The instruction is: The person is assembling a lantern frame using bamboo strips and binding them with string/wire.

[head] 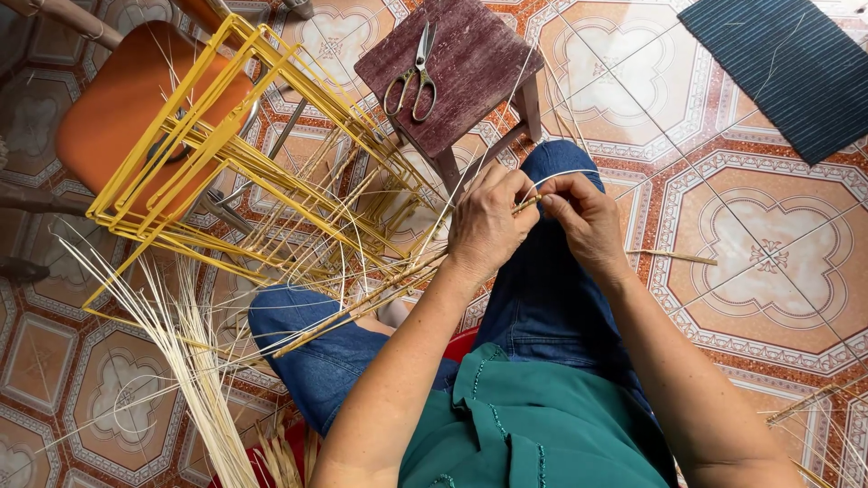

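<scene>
Pinched a thin yellow stick (527,204) between both hands (539,220), left hand (489,224) nearer its long end, running down-left toward the yellow frame (208,145).

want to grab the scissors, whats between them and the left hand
In the head view, the scissors lie on a dark wooden stool; between them and the left hand are only the stool's top and thin pale strands.

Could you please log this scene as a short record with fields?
left hand: pinching a thin strip
right hand: pinching the same strip, close to the left
frame: yellow, tilted, left of the hands
stool: dark wood, scissors on top
fibres: pale bundle, lower left
floor: patterned tiles
mat: dark, top right
</scene>
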